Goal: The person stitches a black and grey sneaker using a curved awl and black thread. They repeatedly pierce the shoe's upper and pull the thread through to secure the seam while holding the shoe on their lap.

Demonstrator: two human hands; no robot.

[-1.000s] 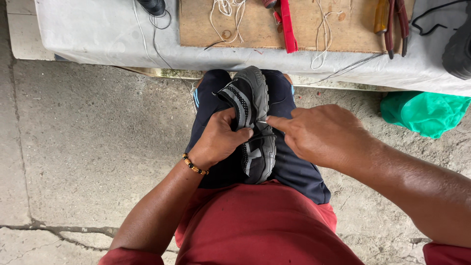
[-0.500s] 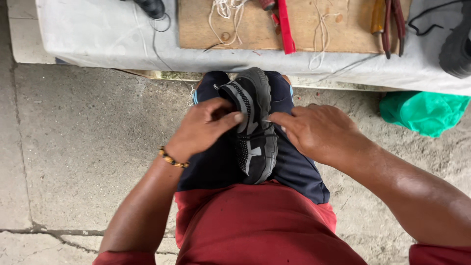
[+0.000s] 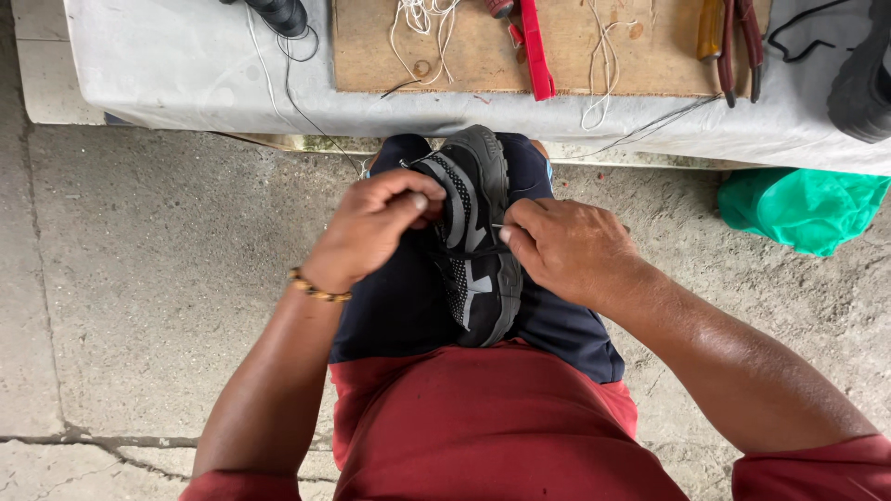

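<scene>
A rough grey concrete floor (image 3: 148, 278) fills the view from above, with a tabletop (image 3: 186, 74) draped in grey cloth running along the top edge at 12 o'clock. A seated person in a red shirt and dark shorts holds a black and grey shoe (image 3: 473, 241) between the knees, at the centre of the view, toe pointing toward the tabletop.

The left hand (image 3: 371, 227) sits at 9 o'clock of the shoe, wrist bent, its fingers (image 3: 413, 195) curled closed against the shoe's upper side. A beaded bracelet (image 3: 316, 289) circles that wrist. The right hand (image 3: 566, 250) lies at 3 o'clock of the shoe, fingers pinched together on a thin dark thread (image 3: 469, 250) stretched across the shoe.

The shoe's toe stops just short of the tabletop's edge. Open floor lies to the left at 9 o'clock. A green bag (image 3: 803, 209) lies on the floor at 2 o'clock, well apart from the right forearm. On the tabletop, a wooden board (image 3: 464, 46) carries a red tool (image 3: 536, 51) and pliers (image 3: 738, 42).
</scene>
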